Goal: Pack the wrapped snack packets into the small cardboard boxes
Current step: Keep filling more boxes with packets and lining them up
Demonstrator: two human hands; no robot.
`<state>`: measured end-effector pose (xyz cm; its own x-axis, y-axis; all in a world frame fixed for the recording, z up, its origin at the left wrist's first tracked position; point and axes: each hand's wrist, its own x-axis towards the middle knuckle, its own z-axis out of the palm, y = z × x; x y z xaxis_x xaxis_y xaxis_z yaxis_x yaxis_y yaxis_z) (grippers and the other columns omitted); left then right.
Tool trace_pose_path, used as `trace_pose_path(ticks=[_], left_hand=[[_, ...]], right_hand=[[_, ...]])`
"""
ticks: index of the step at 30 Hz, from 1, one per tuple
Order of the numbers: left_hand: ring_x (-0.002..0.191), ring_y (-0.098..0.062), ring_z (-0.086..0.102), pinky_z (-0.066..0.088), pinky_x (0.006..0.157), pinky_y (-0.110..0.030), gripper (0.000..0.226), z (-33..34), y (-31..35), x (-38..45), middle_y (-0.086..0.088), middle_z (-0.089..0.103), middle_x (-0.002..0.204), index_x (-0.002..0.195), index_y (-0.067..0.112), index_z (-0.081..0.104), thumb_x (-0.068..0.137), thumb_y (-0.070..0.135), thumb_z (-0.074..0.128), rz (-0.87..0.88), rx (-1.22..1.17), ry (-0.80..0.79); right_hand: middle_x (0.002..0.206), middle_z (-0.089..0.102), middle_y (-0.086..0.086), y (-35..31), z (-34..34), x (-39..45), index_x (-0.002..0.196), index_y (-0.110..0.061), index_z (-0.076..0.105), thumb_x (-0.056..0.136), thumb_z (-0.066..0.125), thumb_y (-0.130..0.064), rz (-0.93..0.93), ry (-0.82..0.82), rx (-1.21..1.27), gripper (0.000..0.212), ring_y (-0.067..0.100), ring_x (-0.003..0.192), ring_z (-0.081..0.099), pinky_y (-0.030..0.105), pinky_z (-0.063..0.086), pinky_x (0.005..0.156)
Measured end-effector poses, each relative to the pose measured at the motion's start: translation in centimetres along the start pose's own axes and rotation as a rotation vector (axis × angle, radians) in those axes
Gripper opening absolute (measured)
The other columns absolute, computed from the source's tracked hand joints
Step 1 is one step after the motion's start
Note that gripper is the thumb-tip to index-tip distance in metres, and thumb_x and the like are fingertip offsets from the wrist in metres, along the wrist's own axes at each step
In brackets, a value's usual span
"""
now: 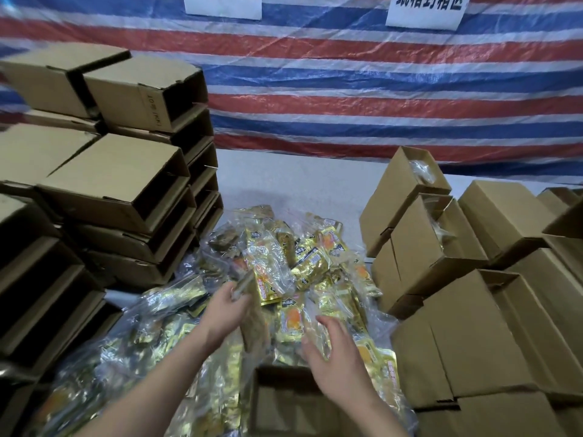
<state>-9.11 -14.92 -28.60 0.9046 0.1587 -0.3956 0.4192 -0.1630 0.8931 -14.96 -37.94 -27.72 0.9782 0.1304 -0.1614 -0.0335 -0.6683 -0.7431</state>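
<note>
The left hand (227, 305) was raised over the packet pile (293, 266), its fingers curled round a packet (252, 316) that hung down from the grip; motion blur hid the packet's print. The right hand (331, 348) hovered just beside it, over the near edge of the pile, with fingers straight and spread, holding nothing.

The pile lay on the table (284, 175), in the middle between two groups of boxes. The packets were gold with orange marks, each in clear wrap. The pile ran from the table centre toward the near left corner of the view.

An open box (284, 402) stood at the near edge, directly below the hands, its mouth facing up. Its inside was blurred, so its contents could not be told.

On the left, empty boxes (126, 184) were stacked in several columns, lying on their sides with open mouths facing right. On the right, packed boxes (473, 279) were stacked close together, touching each other. The rear two of these showed clear wrap at their open tops.

Behind the table hung a tarp (347, 89) with red, white and blue stripes. Two white signs (426, 11) were fixed near its top edge, their black text cut off by the frame.
</note>
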Motion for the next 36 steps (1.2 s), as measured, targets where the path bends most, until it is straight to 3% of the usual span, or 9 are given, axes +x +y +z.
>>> trace_pose_path(ticks=[3, 9, 11, 14, 16, 22, 24, 32, 36], left_hand=[[0.075, -0.020, 0.068, 0.058, 0.073, -0.037, 0.019, 0.2, 4.7, -1.6, -0.016, 0.073, 0.089, 0.103, 0.012, 0.064, 0.089, 0.001, 0.058, 0.094, -0.133, 0.009], [0.103, -0.024, 0.069, 0.055, 0.088, -0.035, 0.040, 2.2, 10.5, -4.0, -0.010, 0.073, 0.110, 0.119, 0.009, 0.065, 0.090, 0.035, 0.064, 0.253, -0.281, -0.053], [0.114, -0.035, 0.064, 0.052, 0.098, -0.048, 0.084, 2.7, 11.3, -4.0, -0.021, 0.066, 0.123, 0.132, -0.001, 0.055, 0.082, 0.066, 0.063, 0.218, -0.291, -0.102], [0.098, -0.030, 0.068, 0.055, 0.084, -0.044, 0.085, 3.3, 12.2, -4.7, -0.015, 0.070, 0.105, 0.123, 0.002, 0.060, 0.078, 0.073, 0.054, 0.215, -0.406, -0.187], [0.103, -0.031, 0.065, 0.051, 0.094, -0.050, 0.083, 3.8, 12.2, -4.8, -0.015, 0.068, 0.109, 0.121, 0.004, 0.061, 0.079, 0.073, 0.043, 0.246, -0.389, -0.179], [0.100, -0.007, 0.055, 0.039, 0.084, -0.007, 0.071, 5.3, 10.5, -4.2, 0.002, 0.057, 0.106, 0.107, 0.015, 0.058, 0.096, 0.067, 0.010, 0.531, -0.060, 0.013], [0.107, -0.012, 0.051, 0.037, 0.093, -0.014, 0.065, 5.3, 9.3, -3.8, 0.000, 0.051, 0.108, 0.093, 0.013, 0.060, 0.101, 0.058, 0.014, 0.696, 0.088, 0.059], [0.079, 0.003, 0.055, 0.042, 0.069, -0.014, 0.036, 1.1, 3.8, -3.5, 0.018, 0.058, 0.084, 0.087, 0.030, 0.058, 0.092, 0.064, 0.046, 0.540, 0.127, -0.004], [0.091, 0.012, 0.053, 0.039, 0.072, -0.012, 0.016, 0.0, -3.1, -4.5, 0.029, 0.054, 0.102, 0.101, 0.044, 0.052, 0.097, 0.057, 0.046, 0.271, 0.490, -0.242]], right_hand=[[0.144, 0.021, -0.035, -3.8, -0.4, 2.2, 0.150, -0.050, 0.013, 0.067, 0.054, -0.083, -0.040, -0.099, 0.123, 0.099, -0.021, 0.126, 0.025, 0.015, 0.025, 0.104], [0.162, 0.021, -0.016, -9.3, -1.3, 5.4, 0.158, -0.038, 0.001, 0.055, 0.079, -0.066, -0.126, -0.089, 0.262, 0.132, 0.001, 0.146, 0.025, 0.037, 0.030, 0.120], [0.153, 0.031, -0.028, -9.8, -2.0, 5.5, 0.156, -0.042, 0.004, 0.056, 0.079, -0.060, -0.121, -0.090, 0.330, 0.126, -0.002, 0.138, 0.038, 0.037, 0.045, 0.109], [0.108, 0.053, -0.052, -9.5, -2.9, 5.1, 0.147, -0.053, 0.013, 0.070, 0.078, -0.043, -0.150, -0.133, 0.428, 0.102, -0.020, 0.099, 0.058, 0.007, 0.050, 0.072], [0.103, 0.053, -0.055, -9.5, -3.3, 4.7, 0.134, -0.056, 0.020, 0.079, 0.077, -0.028, -0.155, -0.157, 0.504, 0.084, -0.026, 0.100, 0.054, 0.000, 0.043, 0.075], [0.107, 0.068, -0.022, -8.2, -3.7, 2.6, 0.126, -0.037, 0.050, 0.088, 0.067, -0.041, 0.006, -0.282, 0.820, 0.042, -0.011, 0.094, 0.066, 0.010, 0.051, 0.075], [0.106, 0.074, -0.005, -7.4, -3.7, 2.5, 0.136, -0.018, 0.050, 0.087, 0.065, -0.042, 0.069, -0.291, 0.852, 0.056, 0.005, 0.091, 0.071, 0.019, 0.054, 0.074], [0.120, 0.040, -0.048, -5.6, -4.8, 1.6, 0.138, -0.056, 0.024, 0.063, 0.085, -0.056, -0.085, 0.044, 0.178, 0.096, -0.019, 0.112, 0.047, 0.004, 0.035, 0.091], [0.127, 0.029, -0.033, -2.9, -2.0, -0.3, 0.146, -0.052, 0.006, 0.057, 0.072, -0.077, -0.205, -0.149, -0.181, 0.113, -0.005, 0.118, 0.037, 0.021, 0.034, 0.103]])
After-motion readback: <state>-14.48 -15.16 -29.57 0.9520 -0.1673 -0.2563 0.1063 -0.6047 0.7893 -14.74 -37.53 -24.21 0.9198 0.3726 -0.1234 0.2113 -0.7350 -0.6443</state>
